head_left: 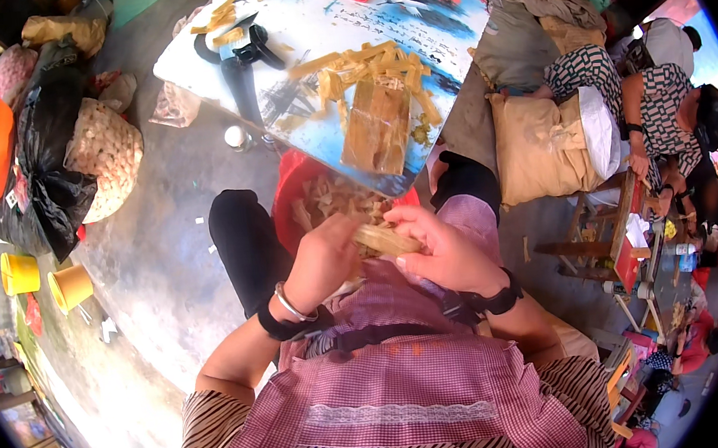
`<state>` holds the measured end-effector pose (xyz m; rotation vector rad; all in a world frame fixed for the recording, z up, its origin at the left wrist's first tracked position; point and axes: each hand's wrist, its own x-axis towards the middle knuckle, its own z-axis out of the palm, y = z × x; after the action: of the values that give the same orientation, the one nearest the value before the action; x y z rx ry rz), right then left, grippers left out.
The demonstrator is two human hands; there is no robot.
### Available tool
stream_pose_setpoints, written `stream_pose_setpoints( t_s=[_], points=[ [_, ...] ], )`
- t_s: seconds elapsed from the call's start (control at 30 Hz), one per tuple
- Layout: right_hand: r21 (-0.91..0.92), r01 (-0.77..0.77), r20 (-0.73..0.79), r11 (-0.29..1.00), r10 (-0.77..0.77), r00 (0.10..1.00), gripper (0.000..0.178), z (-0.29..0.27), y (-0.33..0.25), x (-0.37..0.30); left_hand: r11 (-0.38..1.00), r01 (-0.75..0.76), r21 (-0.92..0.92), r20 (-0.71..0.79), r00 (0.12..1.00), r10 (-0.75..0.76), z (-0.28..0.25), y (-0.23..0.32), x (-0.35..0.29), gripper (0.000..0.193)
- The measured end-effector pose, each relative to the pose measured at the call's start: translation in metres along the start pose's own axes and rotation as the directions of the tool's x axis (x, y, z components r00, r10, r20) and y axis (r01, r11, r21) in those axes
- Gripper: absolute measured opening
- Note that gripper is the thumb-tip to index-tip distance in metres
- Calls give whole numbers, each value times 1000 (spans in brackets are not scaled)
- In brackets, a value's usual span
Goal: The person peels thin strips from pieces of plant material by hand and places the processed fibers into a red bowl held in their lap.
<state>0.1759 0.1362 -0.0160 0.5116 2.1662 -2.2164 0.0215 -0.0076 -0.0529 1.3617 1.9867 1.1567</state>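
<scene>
Both hands meet over my lap on a small bundle of pale tan strips [385, 239]. My left hand [321, 260] grips its left end and my right hand [444, 253] holds the right end. Just beyond the hands sits a red basin [291, 187] filled with more tan strips. A low table [306, 35] with a blue and white printed cover stands past the basin. It carries a heap of yellow strips [375, 71], a clear packet of strips [377, 127] and black shears [244, 58].
Left of me on the concrete floor are a black bag [45, 150], a mesh sack [106, 153] and two yellow cups [69, 286]. At the right another person in a patterned top [650, 101] sits by tan sacks [542, 150] and a small wooden stool [603, 244].
</scene>
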Motion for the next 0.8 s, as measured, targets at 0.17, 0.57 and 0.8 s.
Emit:
stream_pose_setpoints(
  t_s=[0.17, 0.57, 0.8],
  points=[
    [-457, 295, 22, 839, -321, 947, 37, 17, 22, 8, 468, 494, -733, 306, 854, -422, 20, -7, 12, 25],
    [837, -246, 156, 488, 217, 964, 24, -5, 58, 7, 914, -359, -187, -68, 933, 353, 9, 8, 19, 23],
    [543, -135, -15, 829, 170, 985, 39, 4, 53, 11, 980, 30, -199, 150, 989, 0, 12, 6, 16, 13]
  ],
)
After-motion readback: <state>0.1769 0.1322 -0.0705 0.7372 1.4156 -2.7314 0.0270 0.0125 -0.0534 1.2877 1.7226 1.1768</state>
